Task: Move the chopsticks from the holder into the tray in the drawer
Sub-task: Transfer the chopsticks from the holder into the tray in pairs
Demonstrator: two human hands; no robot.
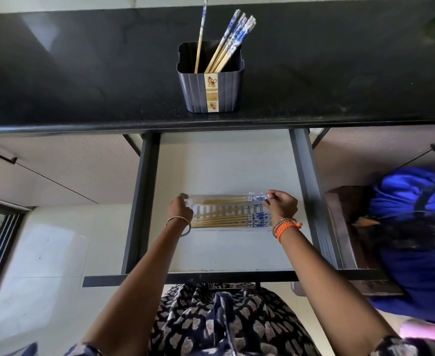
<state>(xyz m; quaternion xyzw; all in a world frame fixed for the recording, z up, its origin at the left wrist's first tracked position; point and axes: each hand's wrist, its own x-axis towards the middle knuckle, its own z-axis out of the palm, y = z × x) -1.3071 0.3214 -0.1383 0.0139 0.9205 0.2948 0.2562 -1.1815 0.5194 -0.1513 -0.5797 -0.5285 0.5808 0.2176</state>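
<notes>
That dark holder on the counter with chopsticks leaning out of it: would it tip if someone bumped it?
Probably not easily. The holder is squat and square with a broad base flat on the counter. It looks like thin plastic, so likely light and apt to slide on the glossy top. The chopsticks lean to one side, which might pull it that way a little.

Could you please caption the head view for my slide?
Both hands lay chopsticks in the drawer tray; more wait in the holder.
</notes>
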